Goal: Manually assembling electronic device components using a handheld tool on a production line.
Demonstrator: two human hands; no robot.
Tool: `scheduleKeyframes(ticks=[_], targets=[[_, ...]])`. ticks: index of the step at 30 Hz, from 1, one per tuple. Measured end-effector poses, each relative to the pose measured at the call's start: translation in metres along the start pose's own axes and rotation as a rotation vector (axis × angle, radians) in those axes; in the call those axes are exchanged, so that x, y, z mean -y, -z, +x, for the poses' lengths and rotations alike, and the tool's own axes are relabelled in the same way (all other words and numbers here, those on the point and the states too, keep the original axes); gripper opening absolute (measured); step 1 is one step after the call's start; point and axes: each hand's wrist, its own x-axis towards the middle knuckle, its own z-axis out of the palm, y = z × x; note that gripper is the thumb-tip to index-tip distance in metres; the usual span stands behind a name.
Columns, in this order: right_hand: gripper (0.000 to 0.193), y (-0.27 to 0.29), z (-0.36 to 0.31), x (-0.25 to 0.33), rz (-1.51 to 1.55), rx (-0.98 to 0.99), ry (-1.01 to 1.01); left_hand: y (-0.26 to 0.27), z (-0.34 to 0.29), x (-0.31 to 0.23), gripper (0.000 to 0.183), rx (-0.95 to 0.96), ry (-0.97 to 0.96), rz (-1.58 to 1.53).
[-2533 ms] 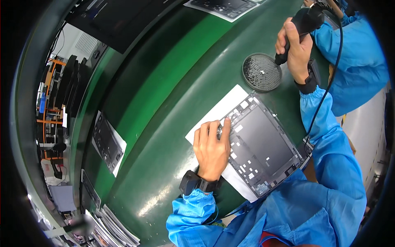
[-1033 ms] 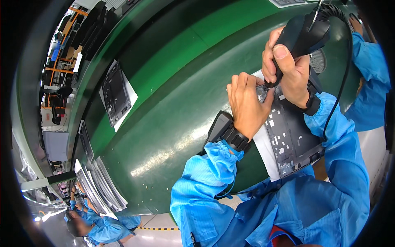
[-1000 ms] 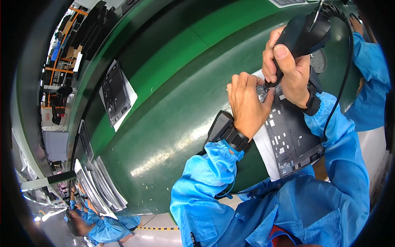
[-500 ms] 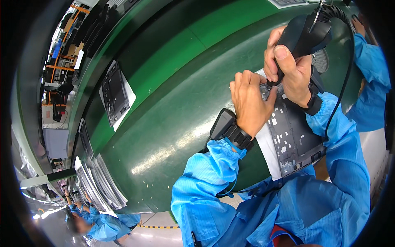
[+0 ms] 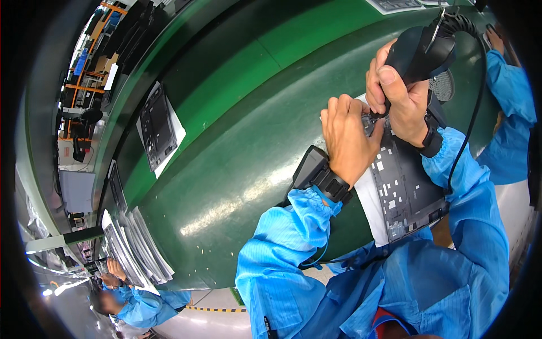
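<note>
My right hand [image 5: 398, 99] is closed around a black corded electric screwdriver [image 5: 422, 52], held tip down over the far end of a flat black laptop chassis panel [image 5: 403, 192]. My left hand [image 5: 350, 138] is bent over the panel's far left corner. Its thumb and forefinger come together by the screwdriver tip; whatever lies between them is hidden. Small pale patches dot the panel, which rests on a white sheet [image 5: 370, 209] over the green bench.
A coiled cable [image 5: 460, 24] runs from the screwdriver's top. Another black panel [image 5: 158, 127] lies on the green surface [image 5: 226, 90] at left, near a stack of pale sheets [image 5: 141, 246]. Co-workers in blue sleeves [image 5: 511, 93] are at far right and lower left [image 5: 149, 308].
My left hand has shifted slightly right, nearer the screwdriver tip. The screwdriver stays in my right hand at nearly the same place. At lower left, a co-worker's hands have moved.
</note>
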Motion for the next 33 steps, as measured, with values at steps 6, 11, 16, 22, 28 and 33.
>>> scheduleKeyframes(ticks=[6,11,16,22,28,33], targets=[[0.023,-0.008,0.001,0.003,0.034,-0.082,0.007,0.001,0.001,0.0,0.03,0.001,-0.003,0.011],[0.021,-0.003,0.001,-0.001,0.038,-0.019,0.019,0.0,0.001,0.0,0.03,0.003,-0.005,0.004],[0.022,0.003,-0.001,0.0,-0.044,0.027,0.011,0.0,0.0,0.0,0.03,0.002,-0.003,0.007],[0.025,0.007,0.0,0.0,-0.095,0.067,-0.001,-0.002,0.0,0.002,0.032,-0.028,-0.036,0.011],[0.025,0.006,0.001,0.0,-0.09,0.058,-0.004,-0.001,0.001,0.002,0.031,-0.017,-0.032,0.011],[0.023,-0.001,-0.001,0.001,0.042,-0.02,0.005,-0.001,0.001,0.002,0.031,-0.022,-0.038,0.014]])
